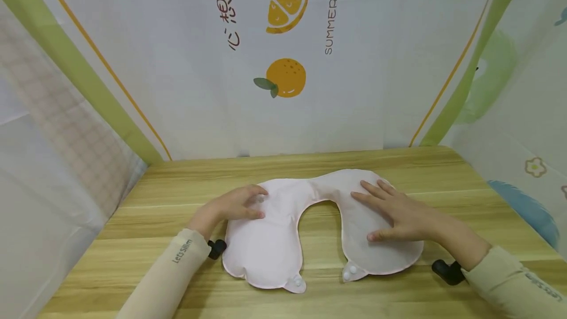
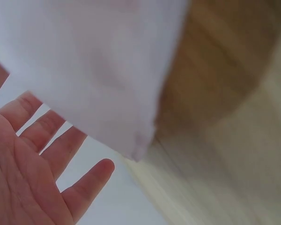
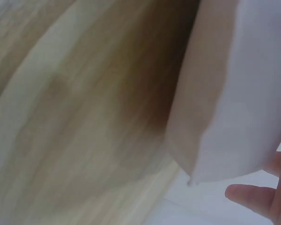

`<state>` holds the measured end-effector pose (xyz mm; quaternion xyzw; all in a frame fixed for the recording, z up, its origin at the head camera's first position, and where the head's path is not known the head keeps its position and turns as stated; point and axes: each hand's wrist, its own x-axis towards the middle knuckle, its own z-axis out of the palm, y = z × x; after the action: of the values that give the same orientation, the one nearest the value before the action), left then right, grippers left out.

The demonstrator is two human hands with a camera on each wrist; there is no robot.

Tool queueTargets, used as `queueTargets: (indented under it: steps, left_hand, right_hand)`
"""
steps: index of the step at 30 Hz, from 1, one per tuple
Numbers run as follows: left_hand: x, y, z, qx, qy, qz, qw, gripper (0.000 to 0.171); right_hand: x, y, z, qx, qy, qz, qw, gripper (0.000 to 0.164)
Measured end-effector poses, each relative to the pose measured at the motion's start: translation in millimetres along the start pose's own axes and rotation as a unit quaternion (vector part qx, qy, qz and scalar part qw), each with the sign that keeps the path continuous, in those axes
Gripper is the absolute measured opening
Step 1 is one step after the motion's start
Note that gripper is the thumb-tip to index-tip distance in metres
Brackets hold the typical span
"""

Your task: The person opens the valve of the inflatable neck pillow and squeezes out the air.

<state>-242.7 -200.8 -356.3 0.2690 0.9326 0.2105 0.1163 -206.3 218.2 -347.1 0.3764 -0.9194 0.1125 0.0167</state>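
Note:
A pale pink U-shaped neck pillow (image 1: 270, 255) lies on the table, its opening facing the near side. At the tips of its two arms are small tabs, a left one (image 1: 295, 283) and a right one (image 1: 353, 271), with white snap buttons. My left hand (image 1: 232, 206) touches the outer left part of the pillow with loosely bent fingers. Spread fingers of my right hand (image 1: 400, 214) rest on the pillow's right arm. The left wrist view shows the pillow (image 2: 93, 70) beside extended fingers; in the right wrist view its edge (image 3: 243, 108) fills the right side.
The wooden table (image 1: 190, 171) has a light striped grain. A white curtain (image 1: 190, 87) with orange-fruit prints hangs behind its far edge, and more patterned cloth (image 1: 509, 161) hangs at the right. Black wrist mounts (image 1: 448, 272) sit under the wrists.

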Motion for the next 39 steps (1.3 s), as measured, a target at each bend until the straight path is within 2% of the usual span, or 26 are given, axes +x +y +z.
queueTargets:
  steps: [16, 39]
  left_hand:
    - [-0.9, 4.6, 0.6, 0.003, -0.004, 0.004, 1.0000, 0.059]
    - [0.9, 4.2, 2.7, 0.006, -0.012, -0.014, 0.9998, 0.059]
  right_hand:
    - [1, -2, 5, 0.013, -0.001, -0.008, 1.000, 0.083]
    - [1, -1, 12, 0.017, -0.010, -0.006, 1.000, 0.083]
